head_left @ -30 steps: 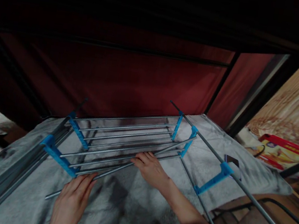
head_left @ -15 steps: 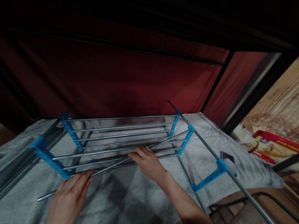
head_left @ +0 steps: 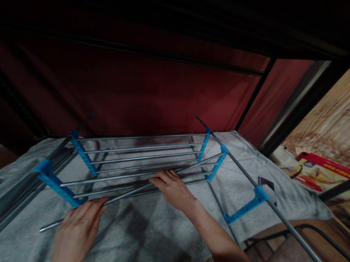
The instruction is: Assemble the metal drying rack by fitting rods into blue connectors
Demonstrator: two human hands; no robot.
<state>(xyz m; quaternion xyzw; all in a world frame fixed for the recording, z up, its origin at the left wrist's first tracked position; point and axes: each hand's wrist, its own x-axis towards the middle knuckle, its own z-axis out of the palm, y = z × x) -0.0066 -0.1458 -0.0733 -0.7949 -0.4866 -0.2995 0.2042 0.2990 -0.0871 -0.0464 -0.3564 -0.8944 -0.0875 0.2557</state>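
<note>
Under left hand (head_left: pixel 76 233), rod (head_left: pixel 50 227) perhaps hidden

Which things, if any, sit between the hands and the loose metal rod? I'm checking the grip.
Nothing visible does. The left hand lies flat on the loose metal rod near its low end, and the right hand rests on it further up, where it crosses the rack bars. Both hands touch metal directly, above the grey towel.
</note>
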